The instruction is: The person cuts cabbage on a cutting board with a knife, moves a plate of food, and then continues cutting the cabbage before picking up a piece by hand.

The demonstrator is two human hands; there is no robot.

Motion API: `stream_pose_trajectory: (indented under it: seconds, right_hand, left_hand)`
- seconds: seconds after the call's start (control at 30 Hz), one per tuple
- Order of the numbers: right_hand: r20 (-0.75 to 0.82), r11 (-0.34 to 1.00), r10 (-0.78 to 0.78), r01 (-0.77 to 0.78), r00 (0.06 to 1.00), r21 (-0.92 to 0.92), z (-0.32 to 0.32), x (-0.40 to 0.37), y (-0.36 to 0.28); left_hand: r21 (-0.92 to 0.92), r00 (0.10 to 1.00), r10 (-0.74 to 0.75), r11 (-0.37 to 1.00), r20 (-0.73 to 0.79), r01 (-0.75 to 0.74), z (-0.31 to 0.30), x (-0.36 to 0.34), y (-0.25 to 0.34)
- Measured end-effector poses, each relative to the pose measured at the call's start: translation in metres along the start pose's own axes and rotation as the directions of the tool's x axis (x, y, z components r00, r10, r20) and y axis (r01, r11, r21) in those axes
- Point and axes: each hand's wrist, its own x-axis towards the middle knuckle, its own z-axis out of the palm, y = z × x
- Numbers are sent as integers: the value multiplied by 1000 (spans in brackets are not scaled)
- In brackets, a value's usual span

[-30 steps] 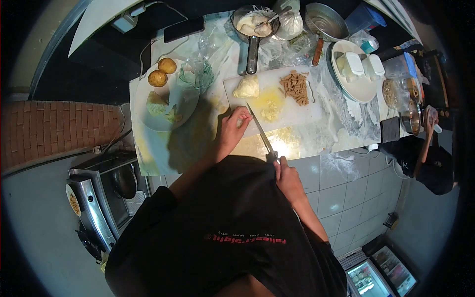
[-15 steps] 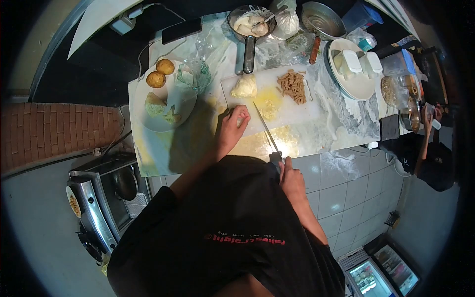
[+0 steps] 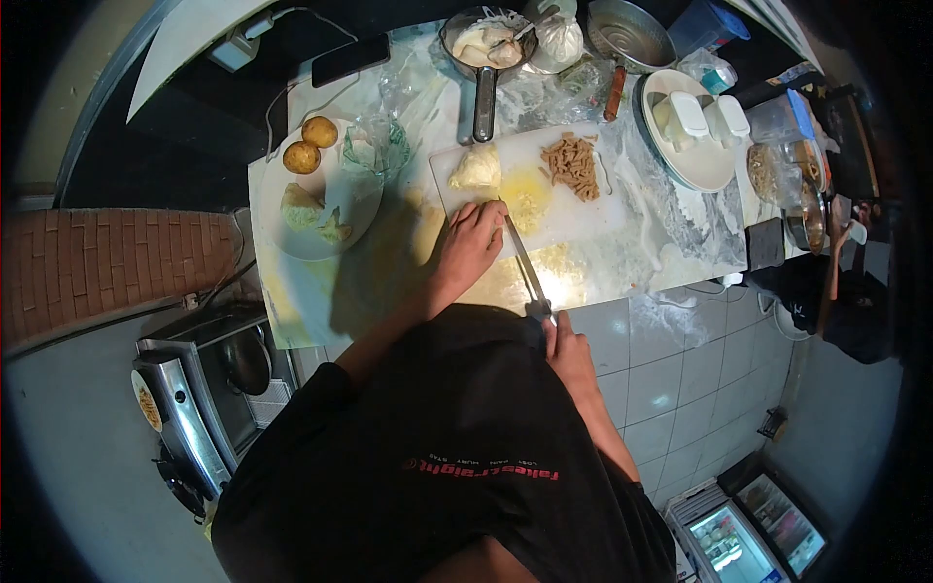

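Observation:
My right hand [image 3: 570,355] is closed round the handle of a long knife [image 3: 528,269], low at the table's front edge. Its blade points up and away across the near edge of the white cutting board [image 3: 593,228]. My left hand [image 3: 472,243] rests palm down on that edge, fingers bent together by the blade tip; whatever lies beneath them is hidden. Just beyond it sits a pale yellow chunk [image 3: 474,167], possibly cabbage. Finely chopped yellow bits [image 3: 526,206] lie right of the blade, and brown strips [image 3: 571,167], perhaps meat, are heaped farther right.
A plate [image 3: 292,248] with two potatoes [image 3: 311,146] and cut green pieces [image 3: 301,206] stands left. Behind the board are a pan [image 3: 485,102] and a metal pot [image 3: 632,37]. White containers [image 3: 686,119] sit on an oval plate [image 3: 719,170]. Another person [image 3: 831,301] stands far right.
My left hand has shifted right and turned palm down, bringing its fingers against the knife tip. The right hand keeps its hold on the knife. The other person's arm has moved.

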Motion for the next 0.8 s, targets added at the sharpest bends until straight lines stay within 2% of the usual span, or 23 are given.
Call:
stream_pose_trajectory:
  seconds: [0.03,0.1,0.23,0.33,0.4,0.8]
  right_hand:
    - [0,1000,0,0,1000,0,0,0,0]
    - [-19,999,-5,6,1000,34,1,0,1]
    - [4,999,5,-6,1000,44,-3,-1,-4]
    - [3,999,26,-26,1000,26,-5,-1,-8]
    - [28,998,37,-39,999,58,-6,-1,-8]
    - [-4,998,3,-2,1000,55,-2,0,-4]
  left_hand:
    - [0,1000,0,1000,0,0,3,-1,-2]
    - [-226,994,-105,969,4,103,9,-3,-5]
    - [-310,992,-122,944,-15,112,5,-4,-3]
    - [-234,994,-92,969,-60,76,0,-3,1]
    - [-56,994,-32,998,-105,26,-4,-2,3]
    - [16,987,-6,1000,-158,9,8,-7,-9]
